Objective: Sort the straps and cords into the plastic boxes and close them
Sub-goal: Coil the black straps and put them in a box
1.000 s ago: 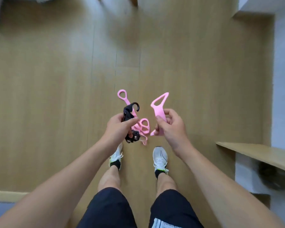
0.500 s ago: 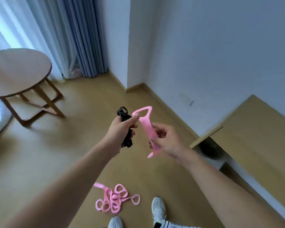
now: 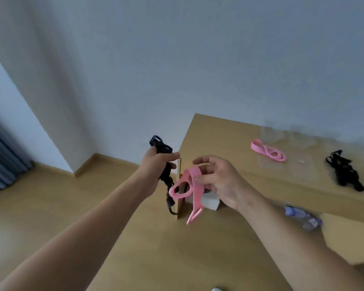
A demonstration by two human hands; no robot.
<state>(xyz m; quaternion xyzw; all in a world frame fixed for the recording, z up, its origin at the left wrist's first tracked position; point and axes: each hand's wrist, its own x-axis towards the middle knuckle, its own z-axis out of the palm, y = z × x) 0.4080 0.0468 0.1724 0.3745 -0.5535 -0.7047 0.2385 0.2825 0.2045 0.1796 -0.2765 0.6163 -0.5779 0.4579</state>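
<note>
1. Pink rubbery-looking strap point(image 3: 194, 191) hangs from the right hand point(image 3: 221, 181), pinched near its upper end between thumb and fingers, with the other fingers spread loose. It droops and loops on itself, so I'd guess soft, light and floppy. Best grabbed mid-length or bunched up so the tail doesn't snag.
2. The left hand point(image 3: 155, 169) is closed in a fist round a black strap point(image 3: 166, 164), just left of the pink one. Its ends poke out above and below the fist. It looks like webbing with buckles, so limp but with hard bits that could catch.
3. The wooden surface point(image 3: 229, 141) sits right behind the pink strap. On it, well to the right, lie another pink bunch point(image 3: 268, 152) and a black tangle point(image 3: 345, 173).
4. Containers: clear plastic boxes point(image 3: 286, 137) seem to be at the far edge of the surface, behind that pink bunch. They're blurry, so I can't tell lids or contents, and the pink bunch may be on a clear lid or tray.
5. Something purple point(image 3: 303, 216) lies on the floor below the surface edge, too smeared to identify.
</note>
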